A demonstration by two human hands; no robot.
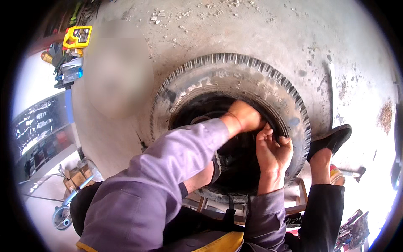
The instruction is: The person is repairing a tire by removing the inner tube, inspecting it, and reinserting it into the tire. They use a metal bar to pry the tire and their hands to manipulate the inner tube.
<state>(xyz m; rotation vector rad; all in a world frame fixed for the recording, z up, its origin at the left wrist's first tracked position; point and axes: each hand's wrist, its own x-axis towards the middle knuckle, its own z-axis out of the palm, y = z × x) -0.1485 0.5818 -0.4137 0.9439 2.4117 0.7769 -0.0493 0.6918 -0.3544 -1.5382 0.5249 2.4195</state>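
Note:
A large worn tire [226,80] with a chunky tread lies tilted in front of me, its dark opening facing up. My left hand [245,115] reaches across into the opening, bent at the wrist near the inner edge on the right. Its fingers point down inside and are hidden. Close beside it, my right hand [273,156] is closed at the tire's inner edge, thumb and curled fingers pressed on the black rubber bead. Part of my leg shows within the opening, below my left forearm.
A wooden frame [303,195] sits under the tire's near side. My shoe [336,140] is at its right, with a hammer [357,173] and a long metal bar [331,96] on the floor. A yellow jug [77,38] and cardboard boxes [75,178] stand left; rubble [157,17] lies far off.

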